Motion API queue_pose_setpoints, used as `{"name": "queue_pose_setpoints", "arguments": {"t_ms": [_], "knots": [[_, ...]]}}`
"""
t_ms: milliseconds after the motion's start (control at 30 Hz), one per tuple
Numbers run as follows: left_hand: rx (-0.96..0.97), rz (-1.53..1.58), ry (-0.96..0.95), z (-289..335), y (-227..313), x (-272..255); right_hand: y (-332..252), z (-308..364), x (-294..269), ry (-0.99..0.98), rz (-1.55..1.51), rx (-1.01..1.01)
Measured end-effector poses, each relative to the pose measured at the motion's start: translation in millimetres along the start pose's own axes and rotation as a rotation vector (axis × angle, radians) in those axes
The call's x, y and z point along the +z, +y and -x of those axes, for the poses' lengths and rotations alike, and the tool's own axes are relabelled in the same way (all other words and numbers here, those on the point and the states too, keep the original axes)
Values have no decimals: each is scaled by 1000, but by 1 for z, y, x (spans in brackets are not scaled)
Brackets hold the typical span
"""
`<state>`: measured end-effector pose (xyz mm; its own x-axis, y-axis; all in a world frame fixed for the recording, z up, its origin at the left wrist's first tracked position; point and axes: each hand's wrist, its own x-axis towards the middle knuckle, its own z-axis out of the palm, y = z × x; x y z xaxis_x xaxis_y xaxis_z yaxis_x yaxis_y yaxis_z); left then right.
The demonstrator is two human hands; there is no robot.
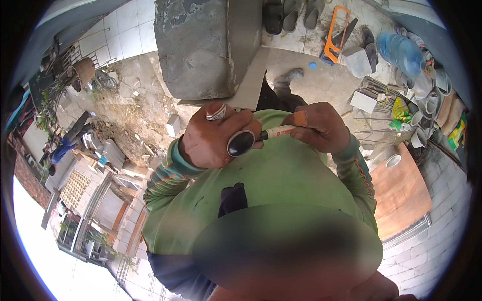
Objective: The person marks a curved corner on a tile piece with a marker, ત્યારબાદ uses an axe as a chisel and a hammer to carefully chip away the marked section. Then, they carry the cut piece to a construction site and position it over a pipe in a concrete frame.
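Right hand (324, 126) pinches a pale pen (278, 132); left hand (211, 136), fingers curled, grips its dark end! There's the pen, between both hands, before the green shirt (291, 175); grey block (198, 60) far left.

A head-worn fisheye camera looked steeply down (straight lines bowed toward its margins), with the green shirt (286, 175), left hand (213, 135) and right hand (321, 128) close below, the ground (133, 113) farther off.
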<state>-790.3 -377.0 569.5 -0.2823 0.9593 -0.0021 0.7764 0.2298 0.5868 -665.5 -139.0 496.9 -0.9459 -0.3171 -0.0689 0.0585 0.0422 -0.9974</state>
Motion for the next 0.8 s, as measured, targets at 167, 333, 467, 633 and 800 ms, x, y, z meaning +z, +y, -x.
{"name": "queue_pose_setpoints", "arguments": {"t_ms": [167,333,467,633,800], "knots": [[-28,180,-22,1,3,4,4,4,9,-13,42,-24],[-765,1157,114,58,10,-2,11,15,-12,291,879,-278],[-632,757,804,90,-3,26,79,50,-22,714,461,491],[-1018,870,1508,78,-67,61,136,15,28,788,-669,683],[-1186,406,757,80,-71,95,125,-56,70,592,-902,816]]}}
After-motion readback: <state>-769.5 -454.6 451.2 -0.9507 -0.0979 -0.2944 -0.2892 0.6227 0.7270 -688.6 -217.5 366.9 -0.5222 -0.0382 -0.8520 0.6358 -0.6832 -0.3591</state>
